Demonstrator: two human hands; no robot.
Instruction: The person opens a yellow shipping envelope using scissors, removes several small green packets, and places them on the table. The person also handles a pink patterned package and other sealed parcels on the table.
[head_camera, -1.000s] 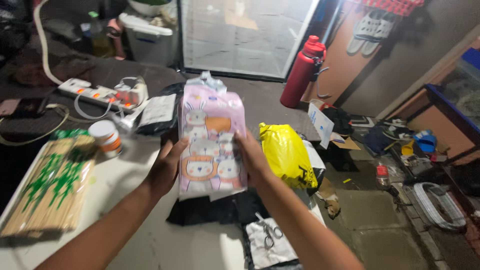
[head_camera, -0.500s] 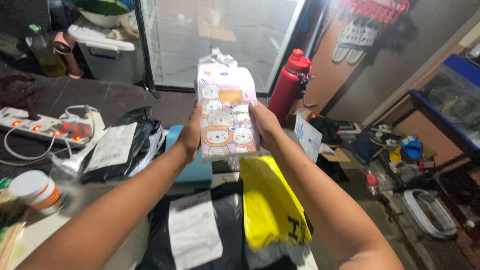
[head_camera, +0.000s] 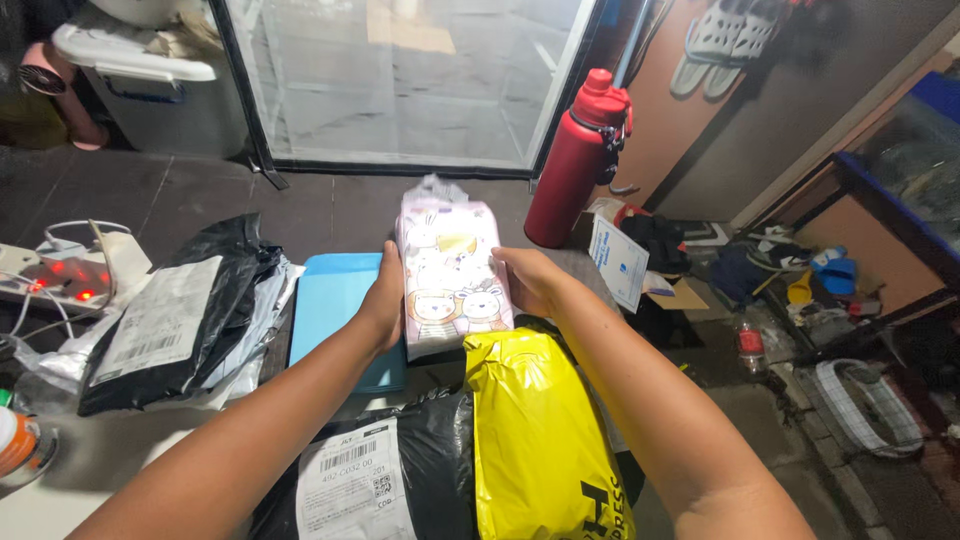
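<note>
Both hands grip a pink pack (head_camera: 452, 276) by its sides: left hand (head_camera: 382, 297), right hand (head_camera: 530, 281). The pack is held above the desk (head_camera: 110, 455), between a blue folder (head_camera: 335, 300) and a yellow bag (head_camera: 535, 430).

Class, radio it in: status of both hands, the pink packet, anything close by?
Left hand and right hand clasp pink cartoon packet by its sides. Yellow bag just below; blue mailer at left.
</note>
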